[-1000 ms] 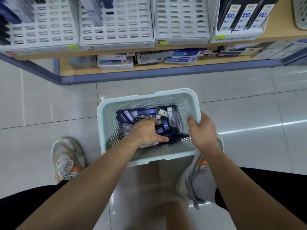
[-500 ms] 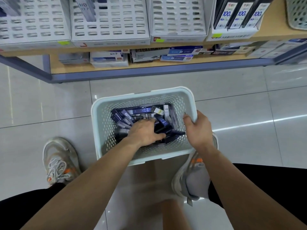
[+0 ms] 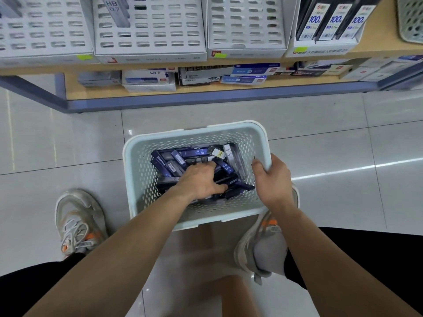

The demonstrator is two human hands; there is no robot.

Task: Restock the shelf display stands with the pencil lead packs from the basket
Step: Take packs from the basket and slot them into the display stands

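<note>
Pencil lead packs (image 3: 180, 157), dark blue and grey, several marked HB 0.7, heaped loose and crisscross in the bottom of the white perforated basket (image 3: 196, 132). Left hand (image 3: 200, 180) down inside, palm over the near middle of the heap, covering several packs. Fingers (image 3: 206, 167) bent at the knuckles, tips sunk among the packs toward the far side; thumb (image 3: 217, 188) stretched rightward along a dark pack at the near right of the pile. Plainly touching the packs; impossible to tell whether any pack is truly pinched, the underside of the palm being hidden. More packs exposed beyond the fingertips and on both sides of them, one with a yellow tag near the far right corner. Right hand (image 3: 272, 181) clamped on the basket's right rim, thumb hooked inside the wall, other fingers wrapped over the outside, apart from the packs. Basket set on the pale tiled floor (image 3: 68, 145), with a left shoe (image 3: 77, 223) well off to one side and a right shoe (image 3: 258, 243) tucked against the near right corner. Further out, a wooden shelf (image 3: 377, 49) carrying white slotted display stands (image 3: 247, 26), one with a grey HB 0.7 pack (image 3: 113, 12) upright in it. Black packs marked 100 (image 3: 334, 21) in the stand at the right end. Flat boxes (image 3: 148, 80) stacked on the lower board beneath.
</note>
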